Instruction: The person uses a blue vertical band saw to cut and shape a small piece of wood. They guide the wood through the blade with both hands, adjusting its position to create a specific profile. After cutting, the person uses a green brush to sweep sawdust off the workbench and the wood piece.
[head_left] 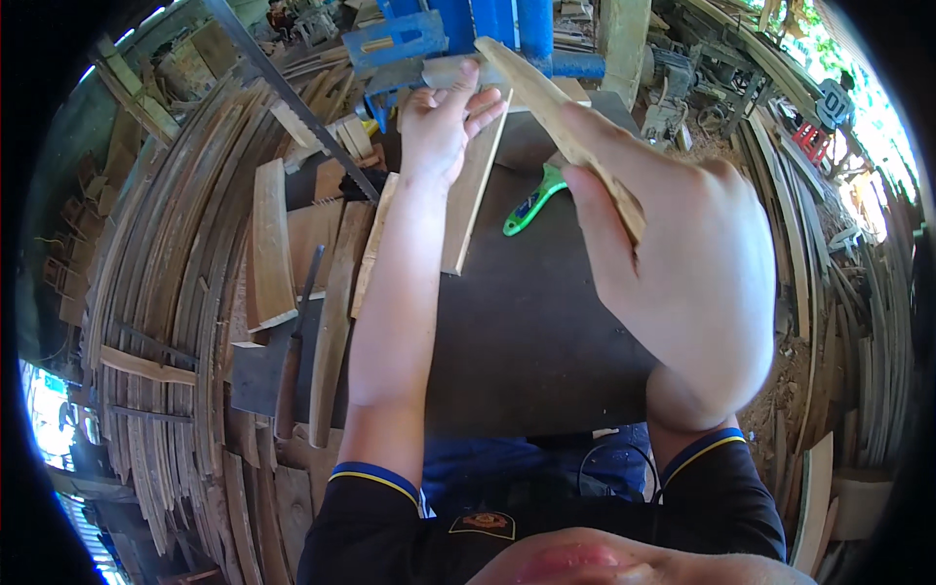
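My right hand [682,253] grips a long pale wooden piece [526,83], held at a slant up toward the blue machine [409,39]. My left hand [448,117] is raised beside the piece's far end, fingers curled and thumb against a short grey piece [439,70]; whether it holds this or only touches it, I cannot tell. Below my hands lie a pale board [473,195] and a green-handled tool [526,210] on the dark worktop [526,331]. Several wood offcuts [273,234] and a long tool with a wooden handle [290,380] lie at the worktop's left.
A long dark toothed blade [307,122] slants across the upper left. Stacks of wooden strips [156,283] line the left, and more planks [858,351] the right. At the far upper right a person in a grey top [831,102] is near a red plastic chair [809,141].
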Available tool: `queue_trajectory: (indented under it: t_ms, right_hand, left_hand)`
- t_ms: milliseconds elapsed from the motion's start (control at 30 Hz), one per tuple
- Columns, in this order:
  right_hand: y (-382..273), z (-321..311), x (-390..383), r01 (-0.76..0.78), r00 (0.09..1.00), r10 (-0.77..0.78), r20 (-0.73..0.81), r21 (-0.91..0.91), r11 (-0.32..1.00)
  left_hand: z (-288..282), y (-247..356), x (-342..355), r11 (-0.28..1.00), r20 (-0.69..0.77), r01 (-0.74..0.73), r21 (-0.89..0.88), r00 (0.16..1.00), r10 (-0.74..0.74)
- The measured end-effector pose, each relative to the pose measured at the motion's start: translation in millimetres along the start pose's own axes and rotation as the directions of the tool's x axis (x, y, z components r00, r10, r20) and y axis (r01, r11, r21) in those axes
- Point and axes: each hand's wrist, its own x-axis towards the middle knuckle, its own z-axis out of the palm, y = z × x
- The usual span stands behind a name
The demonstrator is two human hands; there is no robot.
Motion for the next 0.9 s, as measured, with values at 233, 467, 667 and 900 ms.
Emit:
queue_trajectory:
  t_ms: [233, 467, 667, 900]
  right_hand:
    - [9.4, 10.8, 8.8, 0.024, 0.999, -0.023, 0.034, -0.012, 1.000]
    - [3.7, -19.8, -12.3, 0.024, 0.999, -0.025, 0.027, 0.046, 0.999]
    - [10.7, 10.8, 10.1, 0.061, 0.997, -0.060, 0.043, -0.026, 0.998]
    - [11.8, 0.9, 10.1, 0.050, 0.999, -0.051, 0.000, 0.095, 0.994]
  left_hand:
    - [-4.5, 5.6, -1.8, 0.999, 0.017, -0.009, 0.031, 1.000, 0.009]
    - [-3.4, 2.9, 1.1, 1.000, 0.058, -0.003, 0.029, 0.998, 0.002]
    - [-8.5, 4.7, -0.6, 0.999, 0.028, 0.008, 0.046, 1.000, -0.009]
    - [-7.6, 1.7, 0.7, 1.000, 0.070, -0.001, 0.013, 0.998, 0.000]
